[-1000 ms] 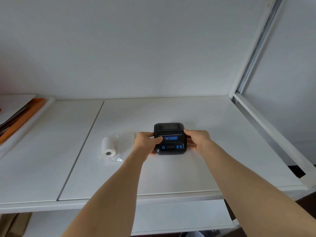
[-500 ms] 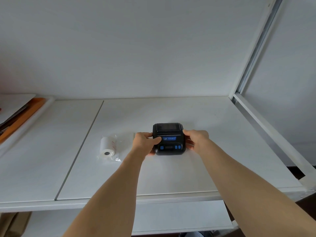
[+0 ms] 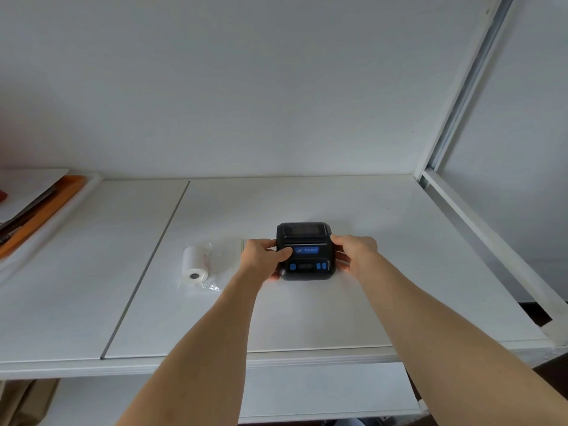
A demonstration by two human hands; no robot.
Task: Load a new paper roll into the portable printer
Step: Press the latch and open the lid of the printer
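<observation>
A small black portable printer (image 3: pixel 305 241) with a blue label and blue buttons sits on the white table (image 3: pixel 384 287), its lid closed. My left hand (image 3: pixel 261 258) grips its left side, thumb resting on the top near the label. My right hand (image 3: pixel 355 252) holds its right side. A white paper roll (image 3: pixel 195 262) lies on its side in clear plastic wrap, on the table to the left of my left hand and apart from it.
A white tray (image 3: pixel 49 229) with an orange folder and papers sits at the far left. A white metal frame (image 3: pixel 491 238) runs along the table's right side. A seam (image 3: pixel 144 269) divides the tabletop. The wall stands close behind.
Both hands stay on the printer's sides. The view has drifted slightly; the printer and roll keep their places on the table.
</observation>
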